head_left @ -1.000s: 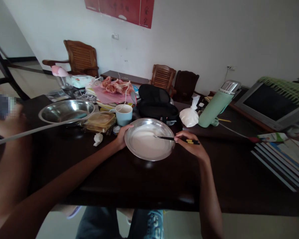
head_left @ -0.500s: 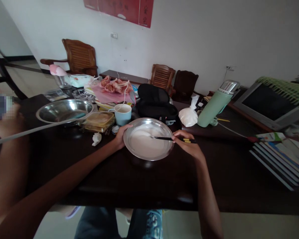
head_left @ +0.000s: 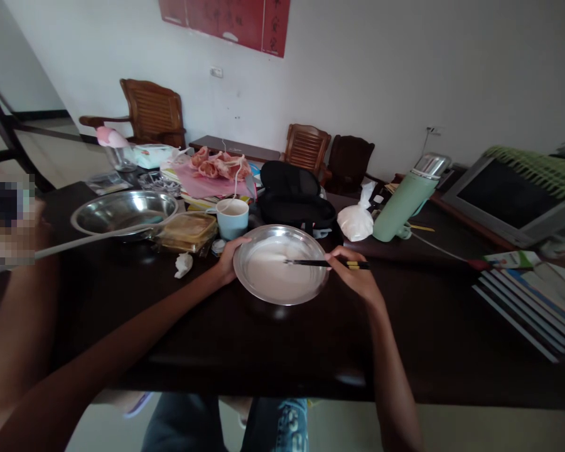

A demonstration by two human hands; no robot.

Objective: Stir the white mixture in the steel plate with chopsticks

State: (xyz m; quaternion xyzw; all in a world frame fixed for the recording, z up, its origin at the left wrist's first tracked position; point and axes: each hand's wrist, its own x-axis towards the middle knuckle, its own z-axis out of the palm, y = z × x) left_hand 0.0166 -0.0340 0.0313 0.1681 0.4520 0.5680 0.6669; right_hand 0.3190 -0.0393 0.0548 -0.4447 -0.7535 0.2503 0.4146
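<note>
A shiny metal bowl (head_left: 321, 285) holding a pale, milky batter (head_left: 275, 276) sits near the middle of the dark table. My left hand (head_left: 229, 258) grips its left rim, thumb on the edge. In my right hand (head_left: 351, 270) are dark chopsticks (head_left: 306, 263) with yellow bands, closed in the fingers. Their tips dip into the batter near the bowl's centre. Close behind the bowl stand a light blue mug (head_left: 232, 220) and an open black case (head_left: 292, 194). A tied clear bag of white powder (head_left: 356, 221) rests to the right.
At left are a larger metal basin (head_left: 82, 220), a yellowish plastic box (head_left: 186, 231) and crumpled tissue (head_left: 183, 265). A co-worker's arm (head_left: 23, 320) reaches in at far left, near a white cable (head_left: 98, 236). A green thermos (head_left: 407, 201), stacked books (head_left: 530, 301) and a monitor (head_left: 503, 194) stand right.
The chopsticks have shifted very slightly in the batter, while both my hands keep their places. The co-worker's hand at left has moved a little. The view has tilted slightly.
</note>
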